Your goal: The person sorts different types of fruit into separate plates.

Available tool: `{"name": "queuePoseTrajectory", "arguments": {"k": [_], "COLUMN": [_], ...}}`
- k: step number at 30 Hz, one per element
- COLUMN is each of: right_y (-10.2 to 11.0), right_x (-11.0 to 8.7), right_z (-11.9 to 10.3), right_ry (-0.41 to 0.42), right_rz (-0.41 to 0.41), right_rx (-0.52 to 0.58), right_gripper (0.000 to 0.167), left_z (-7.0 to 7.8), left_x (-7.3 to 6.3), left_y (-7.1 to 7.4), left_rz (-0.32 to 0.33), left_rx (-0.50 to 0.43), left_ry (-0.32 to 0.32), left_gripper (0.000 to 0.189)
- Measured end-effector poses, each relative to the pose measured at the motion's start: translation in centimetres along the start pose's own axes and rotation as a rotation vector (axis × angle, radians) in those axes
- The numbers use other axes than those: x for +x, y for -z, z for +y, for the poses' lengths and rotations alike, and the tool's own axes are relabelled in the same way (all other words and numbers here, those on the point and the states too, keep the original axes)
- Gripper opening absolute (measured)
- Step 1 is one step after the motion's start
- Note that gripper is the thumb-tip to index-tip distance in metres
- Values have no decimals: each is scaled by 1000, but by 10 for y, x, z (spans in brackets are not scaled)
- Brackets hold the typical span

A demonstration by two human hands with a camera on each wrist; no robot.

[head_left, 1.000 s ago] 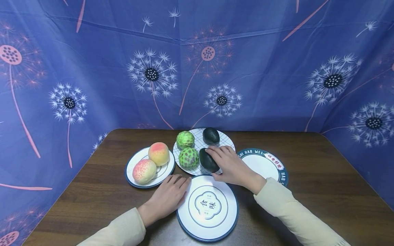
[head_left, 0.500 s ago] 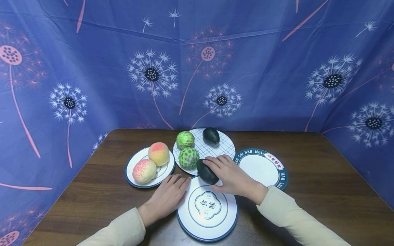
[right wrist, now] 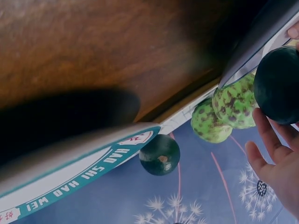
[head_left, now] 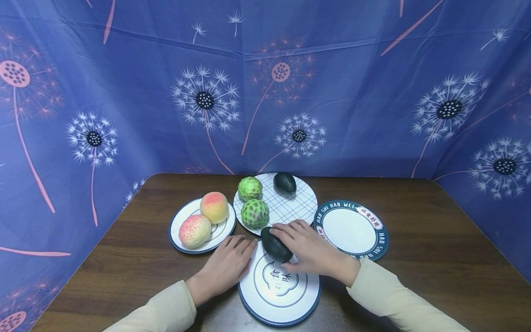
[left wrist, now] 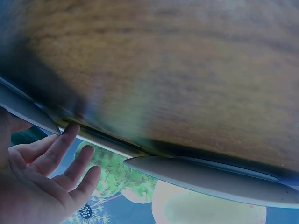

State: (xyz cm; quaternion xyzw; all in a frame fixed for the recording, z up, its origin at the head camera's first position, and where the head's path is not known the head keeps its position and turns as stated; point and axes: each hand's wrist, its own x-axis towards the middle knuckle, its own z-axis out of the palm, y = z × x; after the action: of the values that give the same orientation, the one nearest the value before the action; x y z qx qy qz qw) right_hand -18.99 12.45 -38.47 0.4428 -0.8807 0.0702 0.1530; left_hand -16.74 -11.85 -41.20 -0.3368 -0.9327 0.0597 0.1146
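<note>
Looking first at the dark avocado (head_left: 275, 245), we see it over the far part of the blue-rimmed plate (head_left: 286, 310), the nearest one to us; whether its underside touches the plate, we cannot tell. Our right hand (head_left: 310, 249) grips this avocado from the right, with the fingers bent over its top and the thumb at its near side. Our left hand (head_left: 226, 266) lies beside the left edge of the same plate, its fingers loosely extended; if the fingertips touch the rim, we cannot say surely.

Just behind stands the checked plate (head_left: 298, 203), which bears on its left part a spotted green fruit (head_left: 255, 213) and, farther back, a lighter green fruit (head_left: 250, 188). A second avocado (head_left: 284, 183) sits at its far side. To the left we have a smaller plate (head_left: 224, 230) with a front peach (head_left: 194, 231) and a rear peach (head_left: 214, 207). To the right lies a green-rimmed plate (head_left: 348, 230), lettered in white. Under all these plates is the brown table (head_left: 435, 249), and behind it hangs a blue cloth (head_left: 352, 92) printed with dandelions.
</note>
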Motion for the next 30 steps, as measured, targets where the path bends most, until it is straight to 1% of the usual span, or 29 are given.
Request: {"name": "queuePoseTrajectory", "arguments": {"k": [2, 7, 10, 21, 26, 30], "right_y": [-1, -1, 0, -3, -4, -4], "right_x": [-1, -3, -5, -8, -7, -7], "right_z": [-1, -5, -7, -8, -9, -9], "right_ry": [0, -21, -20, 12, -4, -18], "right_rz": [-5, -61, -79, -51, -61, -73], "right_rx": [3, 41, 50, 49, 62, 91], "right_gripper": [77, 77, 77, 78, 78, 78], "left_z": [0, 1, 1, 1, 1, 1], "left_x": [0, 0, 0, 1, 1, 0], "left_y": [0, 1, 1, 2, 4, 4], "left_rz": [0, -9, -14, -11, -27, -28], "left_rx": [-1, -2, -3, -5, -9, -10], "left_ry": [1, 5, 8, 9, 9, 7], "left_gripper": [45, 45, 46, 46, 47, 47]}}
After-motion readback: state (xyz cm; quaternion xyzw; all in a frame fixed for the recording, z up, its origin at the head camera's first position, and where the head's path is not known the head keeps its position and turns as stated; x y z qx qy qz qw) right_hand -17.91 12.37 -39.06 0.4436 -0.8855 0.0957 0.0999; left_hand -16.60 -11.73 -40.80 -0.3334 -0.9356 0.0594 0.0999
